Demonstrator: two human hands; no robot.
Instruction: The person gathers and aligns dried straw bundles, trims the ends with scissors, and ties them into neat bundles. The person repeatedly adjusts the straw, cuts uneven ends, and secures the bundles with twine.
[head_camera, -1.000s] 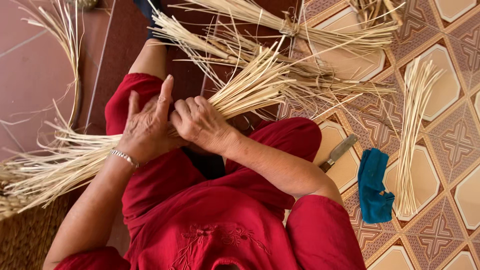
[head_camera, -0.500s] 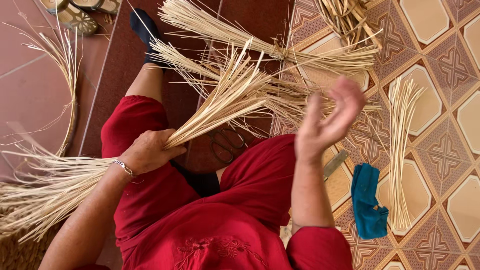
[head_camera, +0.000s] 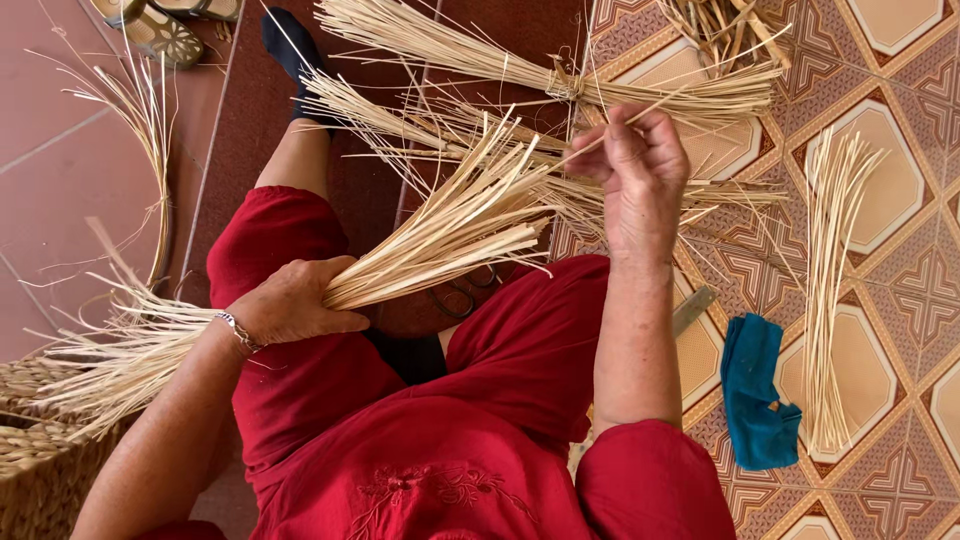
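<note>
My left hand (head_camera: 295, 303) is closed around the middle of a thick bundle of pale straw strips (head_camera: 450, 235) that fans out over my lap, its other end trailing down to the left. My right hand (head_camera: 640, 170) is raised above my knee and pinches a single thin straw strip (head_camera: 600, 142) between its fingertips, pulled away from the bundle. I wear red clothes and a bracelet on the left wrist.
A tied straw bundle (head_camera: 520, 62) lies ahead on the floor. A loose sheaf of strips (head_camera: 830, 280) and a blue cloth (head_camera: 757, 395) lie to the right on patterned tiles. Scissors (head_camera: 462, 295) rest between my legs. A woven basket (head_camera: 35, 440) stands at lower left, sandals (head_camera: 165, 25) at top left.
Both hands were together on the bundle a second ago. My right hand then lifted away to the right and now pinches one strip drawn out of it. The left hand kept its grip.
</note>
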